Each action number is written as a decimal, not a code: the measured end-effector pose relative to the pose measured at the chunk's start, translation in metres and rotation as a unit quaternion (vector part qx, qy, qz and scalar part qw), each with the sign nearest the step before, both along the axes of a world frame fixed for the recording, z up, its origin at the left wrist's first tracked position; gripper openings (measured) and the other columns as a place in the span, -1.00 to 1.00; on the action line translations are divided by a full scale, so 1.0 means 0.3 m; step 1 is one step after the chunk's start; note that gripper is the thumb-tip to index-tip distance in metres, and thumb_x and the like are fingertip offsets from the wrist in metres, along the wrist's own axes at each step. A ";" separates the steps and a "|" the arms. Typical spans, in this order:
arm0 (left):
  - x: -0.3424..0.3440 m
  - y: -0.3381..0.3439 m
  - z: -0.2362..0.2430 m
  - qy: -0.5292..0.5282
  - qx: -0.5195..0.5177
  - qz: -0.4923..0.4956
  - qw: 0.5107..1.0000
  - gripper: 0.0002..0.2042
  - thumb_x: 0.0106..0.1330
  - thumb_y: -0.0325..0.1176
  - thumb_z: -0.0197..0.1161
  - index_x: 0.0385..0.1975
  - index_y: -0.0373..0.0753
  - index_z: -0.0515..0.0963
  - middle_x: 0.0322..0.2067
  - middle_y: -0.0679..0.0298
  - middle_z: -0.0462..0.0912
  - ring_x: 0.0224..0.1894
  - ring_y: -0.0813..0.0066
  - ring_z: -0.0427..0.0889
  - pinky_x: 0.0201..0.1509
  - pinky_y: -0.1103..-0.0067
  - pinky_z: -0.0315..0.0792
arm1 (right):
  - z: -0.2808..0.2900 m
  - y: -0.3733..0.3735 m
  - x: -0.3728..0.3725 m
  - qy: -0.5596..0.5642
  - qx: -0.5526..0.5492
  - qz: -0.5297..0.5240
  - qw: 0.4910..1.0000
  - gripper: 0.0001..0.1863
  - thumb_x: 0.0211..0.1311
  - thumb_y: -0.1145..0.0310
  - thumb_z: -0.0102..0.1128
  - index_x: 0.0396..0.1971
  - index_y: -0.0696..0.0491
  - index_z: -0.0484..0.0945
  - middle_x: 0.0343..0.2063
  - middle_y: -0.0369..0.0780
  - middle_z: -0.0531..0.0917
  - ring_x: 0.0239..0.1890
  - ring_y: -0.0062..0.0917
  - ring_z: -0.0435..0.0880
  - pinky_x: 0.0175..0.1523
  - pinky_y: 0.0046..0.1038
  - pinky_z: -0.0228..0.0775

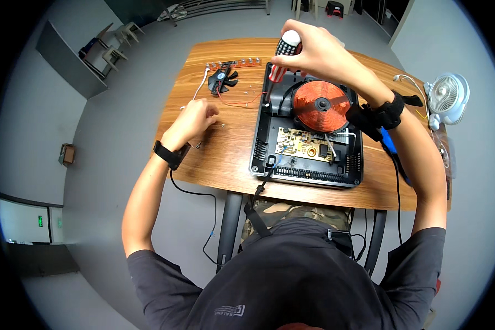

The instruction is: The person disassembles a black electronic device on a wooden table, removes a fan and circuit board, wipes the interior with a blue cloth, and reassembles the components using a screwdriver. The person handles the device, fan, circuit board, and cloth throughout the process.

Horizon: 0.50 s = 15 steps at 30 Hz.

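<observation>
My right hand [308, 47] is closed around the patterned handle of a screwdriver [278, 71], white-topped with dark dots and red-and-white stripes. The screwdriver points down at the left edge of an opened induction cooker [264, 140]. Inside its black housing are a round copper coil [316, 107] and a tan circuit board [300, 144]. My left hand [192, 122] is low over the tabletop, left of the housing, with its fingers curled together. Whatever they may hold is hidden. Close to its fingertips lies a tiny screw [223, 125].
Beyond my left hand a black fan [222, 80] with red wires lies on the wooden table [234, 168], before a narrow reddish strip [234, 64] with round metal buttons. A small white desk fan [447, 94] stands at the right edge. A power cord [260, 189] hangs off the near edge.
</observation>
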<state>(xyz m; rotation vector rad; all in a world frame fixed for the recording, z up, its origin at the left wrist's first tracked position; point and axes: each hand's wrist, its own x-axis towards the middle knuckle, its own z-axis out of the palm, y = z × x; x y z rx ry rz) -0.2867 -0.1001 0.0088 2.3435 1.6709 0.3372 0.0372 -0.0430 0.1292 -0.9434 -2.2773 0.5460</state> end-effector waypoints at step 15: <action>-0.023 -0.018 -0.102 -0.027 -0.038 0.008 0.999 -0.81 0.13 -0.52 0.41 -0.28 -0.44 0.68 -0.36 -0.03 0.75 -0.29 0.16 0.76 -0.13 0.40 0.61 | -0.099 -0.004 -0.160 -0.033 0.041 0.060 0.997 -0.54 0.16 0.21 0.48 -0.19 0.23 0.47 -0.53 -0.13 0.69 -0.57 -0.54 0.72 -0.43 -0.50 0.56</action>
